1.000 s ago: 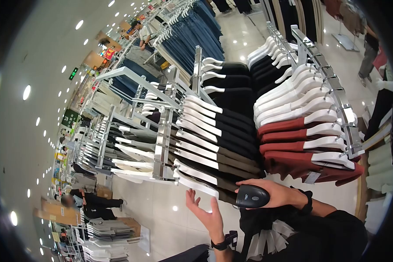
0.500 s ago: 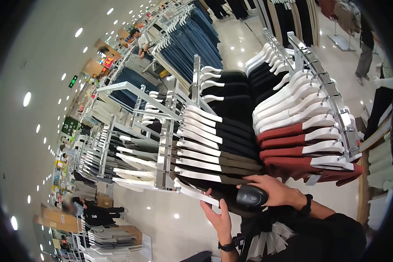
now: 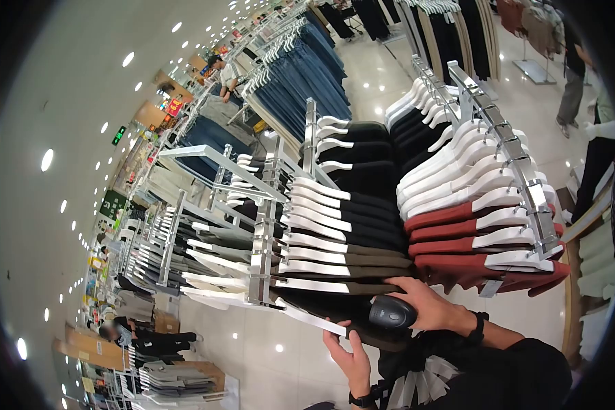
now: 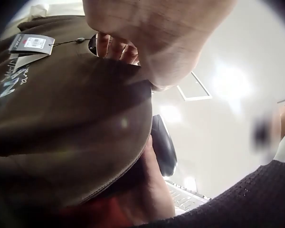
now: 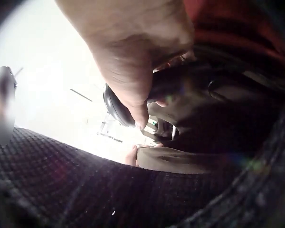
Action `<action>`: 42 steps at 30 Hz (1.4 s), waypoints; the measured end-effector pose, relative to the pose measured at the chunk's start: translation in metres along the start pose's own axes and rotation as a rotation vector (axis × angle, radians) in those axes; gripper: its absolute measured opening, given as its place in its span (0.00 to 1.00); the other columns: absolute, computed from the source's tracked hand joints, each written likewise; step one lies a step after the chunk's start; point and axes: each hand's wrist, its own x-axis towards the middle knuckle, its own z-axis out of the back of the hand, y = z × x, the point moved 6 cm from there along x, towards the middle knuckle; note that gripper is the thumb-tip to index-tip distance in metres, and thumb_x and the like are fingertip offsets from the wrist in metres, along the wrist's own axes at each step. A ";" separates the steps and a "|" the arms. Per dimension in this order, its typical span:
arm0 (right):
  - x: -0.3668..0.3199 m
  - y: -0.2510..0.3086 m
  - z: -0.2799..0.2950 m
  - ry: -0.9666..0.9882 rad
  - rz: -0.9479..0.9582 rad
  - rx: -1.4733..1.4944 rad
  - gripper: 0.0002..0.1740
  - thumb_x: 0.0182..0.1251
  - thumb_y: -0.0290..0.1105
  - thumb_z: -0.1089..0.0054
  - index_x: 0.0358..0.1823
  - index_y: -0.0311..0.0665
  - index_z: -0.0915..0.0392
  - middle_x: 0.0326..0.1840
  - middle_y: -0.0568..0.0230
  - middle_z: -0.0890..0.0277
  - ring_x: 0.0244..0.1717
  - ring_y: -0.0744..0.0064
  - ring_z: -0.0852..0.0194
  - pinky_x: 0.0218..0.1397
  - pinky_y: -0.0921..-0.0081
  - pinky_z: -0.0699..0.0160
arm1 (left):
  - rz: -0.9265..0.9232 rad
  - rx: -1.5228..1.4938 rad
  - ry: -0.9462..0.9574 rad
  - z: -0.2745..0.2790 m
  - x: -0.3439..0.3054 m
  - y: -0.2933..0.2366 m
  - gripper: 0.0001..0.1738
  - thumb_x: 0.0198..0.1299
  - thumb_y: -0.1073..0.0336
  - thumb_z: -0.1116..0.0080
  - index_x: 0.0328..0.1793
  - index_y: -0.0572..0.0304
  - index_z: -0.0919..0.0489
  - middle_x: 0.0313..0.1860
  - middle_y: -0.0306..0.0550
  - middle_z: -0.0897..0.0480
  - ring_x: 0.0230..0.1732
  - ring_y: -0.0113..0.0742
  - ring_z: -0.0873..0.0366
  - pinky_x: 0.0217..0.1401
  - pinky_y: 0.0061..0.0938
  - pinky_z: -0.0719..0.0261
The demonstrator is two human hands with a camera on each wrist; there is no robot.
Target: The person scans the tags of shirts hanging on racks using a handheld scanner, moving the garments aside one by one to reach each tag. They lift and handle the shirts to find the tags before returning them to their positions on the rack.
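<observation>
My left hand point(image 3: 350, 359) pinches the front garment where its shoulder meets the white hanger point(image 3: 311, 318). That garment is an olive-brown shirt point(image 4: 85, 95), tilted out from the row; in the left wrist view a paper price tag point(image 4: 34, 43) hangs on a cord over its printed front. My right hand point(image 3: 430, 306) grips a black handheld barcode scanner point(image 3: 393, 312), close over the same shirt. In the right wrist view the thumb lies along the scanner point(image 5: 115, 107), and dark cloth fills the space beyond my right hand point(image 5: 142, 57).
Behind the front shirt hang several dark shirts point(image 3: 376, 219) on white hangers. Red shirts point(image 3: 444, 241) and white shirts point(image 3: 437, 181) hang on a metal rail point(image 3: 509, 147) to the right. A metal post point(image 3: 261, 253) stands at left. People and jeans point(image 3: 301, 82) are farther off.
My left hand has come up to the front hanger and taken hold at the shirt's shoulder. The front shirt has swung away from the row, toward me. The right hand keeps the scanner.
</observation>
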 end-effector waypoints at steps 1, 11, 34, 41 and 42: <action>-0.002 0.000 -0.002 -0.010 0.013 0.017 0.41 0.62 0.40 0.21 0.79 0.46 0.20 0.86 0.41 0.33 0.82 0.37 0.34 0.84 0.47 0.34 | -0.003 -0.008 0.003 0.000 0.000 -0.001 0.36 0.77 0.73 0.46 0.89 0.70 0.40 0.64 0.56 0.17 0.71 0.45 0.23 0.88 0.44 0.39; -0.007 0.046 0.007 0.107 0.255 0.218 0.41 0.66 0.40 0.21 0.80 0.36 0.22 0.94 0.41 0.45 0.93 0.40 0.46 0.92 0.48 0.41 | 0.016 -0.094 -0.010 -0.008 0.001 -0.011 0.38 0.80 0.71 0.47 0.91 0.69 0.45 0.67 0.58 0.19 0.69 0.42 0.23 0.81 0.40 0.31; -0.008 0.021 -0.022 0.235 0.038 0.159 0.45 0.62 0.45 0.19 0.81 0.42 0.22 0.89 0.39 0.38 0.85 0.36 0.34 0.85 0.49 0.33 | 0.061 -0.164 -0.117 0.010 -0.022 0.003 0.51 0.74 0.80 0.45 0.97 0.60 0.58 0.85 0.63 0.34 0.70 0.52 0.14 0.75 0.43 0.22; -0.007 0.023 -0.001 -0.003 -0.073 0.253 0.41 0.59 0.38 0.21 0.76 0.37 0.19 0.87 0.46 0.32 0.84 0.44 0.34 0.86 0.55 0.37 | 0.077 -0.147 -0.045 0.006 -0.020 0.017 0.54 0.69 0.83 0.43 0.97 0.62 0.58 0.88 0.64 0.37 0.73 0.54 0.17 0.77 0.46 0.25; -0.009 0.020 -0.007 -0.045 -0.099 0.397 0.41 0.59 0.37 0.21 0.76 0.35 0.19 0.87 0.49 0.32 0.84 0.47 0.34 0.85 0.56 0.36 | 0.054 -0.085 -0.041 0.009 -0.021 0.020 0.55 0.68 0.83 0.42 0.97 0.62 0.57 0.89 0.64 0.38 0.75 0.55 0.19 0.78 0.46 0.26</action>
